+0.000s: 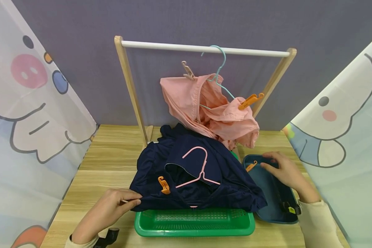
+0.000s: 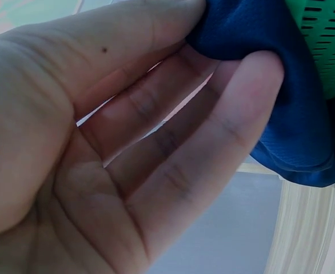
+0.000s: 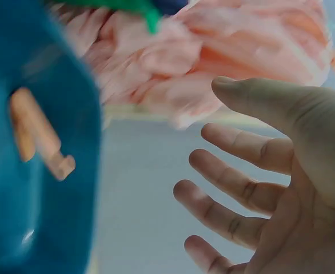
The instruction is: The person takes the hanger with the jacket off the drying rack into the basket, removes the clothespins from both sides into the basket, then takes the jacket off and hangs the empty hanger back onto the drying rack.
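- A wooden table (image 1: 111,165) stands between cartoon curtains (image 1: 34,103).
- A navy garment (image 1: 204,179) drapes over a green basket (image 1: 195,224), hiding its inside.
- Left hand (image 1: 108,210) pinches the garment's edge.
- Right hand (image 1: 285,170), fingers relaxed, hovers over a blue tray (image 1: 274,196).

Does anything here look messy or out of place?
Yes. The pink garment hangs bunched and lopsided from the tilted blue hanger on the rail, one clip holding it. The navy garment lies heaped over the green basket.
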Motion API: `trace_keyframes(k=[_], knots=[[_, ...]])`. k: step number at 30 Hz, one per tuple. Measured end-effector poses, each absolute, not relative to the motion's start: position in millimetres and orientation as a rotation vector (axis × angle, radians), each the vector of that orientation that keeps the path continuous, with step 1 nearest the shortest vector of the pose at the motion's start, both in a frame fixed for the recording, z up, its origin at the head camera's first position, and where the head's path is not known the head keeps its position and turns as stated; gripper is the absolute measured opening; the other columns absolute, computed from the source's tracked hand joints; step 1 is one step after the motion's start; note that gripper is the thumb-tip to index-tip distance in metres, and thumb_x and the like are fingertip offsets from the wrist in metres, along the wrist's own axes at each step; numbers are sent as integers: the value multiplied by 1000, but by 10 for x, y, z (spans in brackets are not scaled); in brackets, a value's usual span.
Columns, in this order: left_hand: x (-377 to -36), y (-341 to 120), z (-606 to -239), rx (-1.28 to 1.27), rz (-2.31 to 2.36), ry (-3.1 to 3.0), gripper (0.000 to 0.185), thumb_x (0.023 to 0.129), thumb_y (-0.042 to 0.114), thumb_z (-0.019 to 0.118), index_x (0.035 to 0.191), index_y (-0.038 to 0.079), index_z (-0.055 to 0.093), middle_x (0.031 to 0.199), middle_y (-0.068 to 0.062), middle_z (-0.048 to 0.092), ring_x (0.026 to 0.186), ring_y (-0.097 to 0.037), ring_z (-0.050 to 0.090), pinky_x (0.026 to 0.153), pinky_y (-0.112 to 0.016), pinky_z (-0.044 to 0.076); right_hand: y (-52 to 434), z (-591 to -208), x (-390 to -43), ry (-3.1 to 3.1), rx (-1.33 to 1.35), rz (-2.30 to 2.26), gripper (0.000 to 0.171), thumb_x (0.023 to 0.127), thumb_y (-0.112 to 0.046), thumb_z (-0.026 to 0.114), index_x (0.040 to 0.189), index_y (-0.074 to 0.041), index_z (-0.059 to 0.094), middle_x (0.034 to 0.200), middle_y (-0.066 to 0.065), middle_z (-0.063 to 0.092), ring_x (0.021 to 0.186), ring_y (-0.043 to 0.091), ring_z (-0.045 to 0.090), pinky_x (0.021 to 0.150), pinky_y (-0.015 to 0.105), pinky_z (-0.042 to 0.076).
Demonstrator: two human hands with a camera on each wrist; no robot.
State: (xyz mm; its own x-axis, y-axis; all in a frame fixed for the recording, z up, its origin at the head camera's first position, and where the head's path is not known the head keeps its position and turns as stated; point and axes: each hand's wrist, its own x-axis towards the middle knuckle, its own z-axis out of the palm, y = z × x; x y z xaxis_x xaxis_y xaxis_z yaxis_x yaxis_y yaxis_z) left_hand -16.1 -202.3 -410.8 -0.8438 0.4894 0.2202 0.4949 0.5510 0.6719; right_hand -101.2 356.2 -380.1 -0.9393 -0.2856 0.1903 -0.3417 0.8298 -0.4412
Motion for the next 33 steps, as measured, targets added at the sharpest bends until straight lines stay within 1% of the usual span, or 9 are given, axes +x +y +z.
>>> trace_keyframes(k=[3,5,9,11,14,17,20,27,33], knots=[[-175,-2023,-4108,-888,-1204,-2760,15,90,10,75,101,19,79,94,14,71,81,0,65,62,-22,57,3379,-3640,-932,-2815,581,677,28,91,-13,76,117,-4,70,112,14,63,95,32,61,70,43,52],[-187,-2027,-4103,-893,-1216,-2769,13,92,12,74,102,18,79,95,13,72,82,-1,65,62,-22,57,3222,-3512,-871,-2750,659,650,28,88,-10,78,115,-9,71,113,10,64,96,26,60,69,33,48],[-198,-2042,-4094,-908,-1234,-2790,12,94,14,73,103,15,79,96,9,73,82,-2,65,62,-23,57,2870,-3247,-756,-2610,858,653,38,81,-5,82,117,-13,71,117,4,65,102,19,61,77,21,47],[-196,-2048,-4093,-912,-1237,-2793,12,93,14,73,103,14,79,96,8,73,82,-3,65,62,-23,57,2688,-3134,-708,-2552,946,690,40,81,-5,82,119,-13,70,118,3,65,102,18,62,77,17,49],[-192,-2056,-4098,-908,-1240,-2798,12,93,14,73,103,13,79,96,7,73,82,-3,65,62,-22,57,2421,-3012,-637,-2495,1020,697,32,89,-17,78,120,-13,69,119,1,64,101,16,62,76,19,52],[-186,-2063,-4103,-906,-1246,-2792,11,93,14,73,103,13,79,96,6,74,82,-3,65,62,-22,57,2150,-2957,-577,-2480,1050,675,29,97,-35,68,119,-15,70,120,0,63,107,18,59,86,29,50],[-181,-2068,-4106,-904,-1245,-2785,11,92,12,74,102,12,79,96,6,74,82,-2,65,61,-22,57,1888,-2953,-526,-2477,1089,650,34,100,-44,62,117,-16,71,120,0,62,112,21,54,93,39,46],[-190,-2061,-4118,-907,-1229,-2751,12,91,10,75,101,14,79,93,8,73,79,-1,64,59,-21,56,1338,-3047,-465,-2437,1287,557,31,100,-38,64,119,-15,71,120,1,61,107,17,54,88,33,51],[-192,-2055,-4128,-909,-1221,-2736,12,90,9,76,100,14,79,92,9,72,78,0,63,57,-21,55,1011,-3148,-505,-2500,1393,488,34,96,-35,70,120,-11,70,119,2,60,105,17,53,88,28,49]])
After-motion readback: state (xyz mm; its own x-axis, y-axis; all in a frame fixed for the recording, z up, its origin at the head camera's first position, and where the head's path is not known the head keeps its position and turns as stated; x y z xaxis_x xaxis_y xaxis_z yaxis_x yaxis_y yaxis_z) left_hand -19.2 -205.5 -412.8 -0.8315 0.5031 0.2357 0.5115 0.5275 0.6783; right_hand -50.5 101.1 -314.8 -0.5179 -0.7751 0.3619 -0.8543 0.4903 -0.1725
